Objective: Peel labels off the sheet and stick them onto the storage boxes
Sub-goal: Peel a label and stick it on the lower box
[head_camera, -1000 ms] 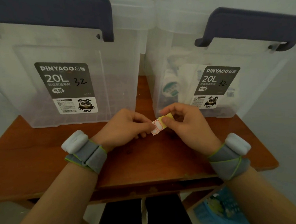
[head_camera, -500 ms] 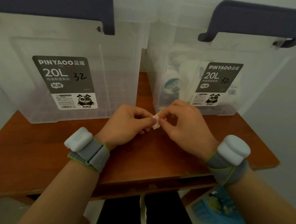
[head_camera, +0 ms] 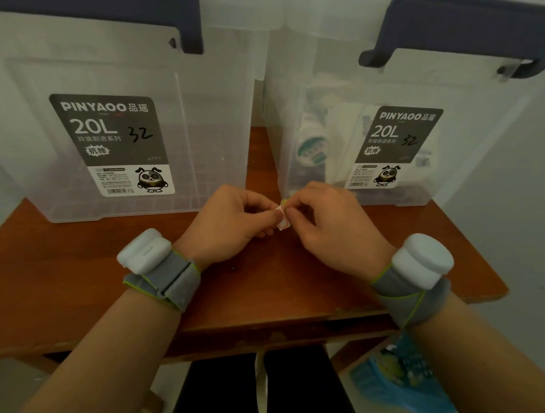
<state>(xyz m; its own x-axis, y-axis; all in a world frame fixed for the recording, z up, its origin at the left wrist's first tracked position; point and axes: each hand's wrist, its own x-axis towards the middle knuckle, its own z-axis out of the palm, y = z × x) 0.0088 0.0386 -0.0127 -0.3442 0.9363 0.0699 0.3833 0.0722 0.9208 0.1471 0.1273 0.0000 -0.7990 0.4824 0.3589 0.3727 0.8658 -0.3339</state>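
White paper with a red rim, the label (head_camera: pixel 282 218) is tiny. It hangs in the air just above the table (head_camera: pixel 60 279), between the two hands and in front of the gap between the two boxes. A bit of yellow sheet (head_camera: pixel 284 202) peeks out at its top edge.

The left hand (head_camera: pixel 230 222) pinches the label's left side with thumb and finger, and the other fingers are curled in. The right hand (head_camera: pixel 330 225) pinches at the right side, where the yellow sheet shows, and its other fingers are curled too. I cannot tell how much of the label is off the sheet.

The label looks very light, thin and bendy. Its back is likely sticky, so it may curl up, fold on itself or cling to a finger. It is best held by one small corner, with the sticky side kept away from the skin. A soft, slow pull should keep it from tearing.

The left box (head_camera: pixel 213 113) and the right box (head_camera: pixel 336 82) stand on the table just behind the hands. Their clear walls look hard and smooth, so a label should stick well there. Each wrist wears a grey band (head_camera: pixel 169 278).
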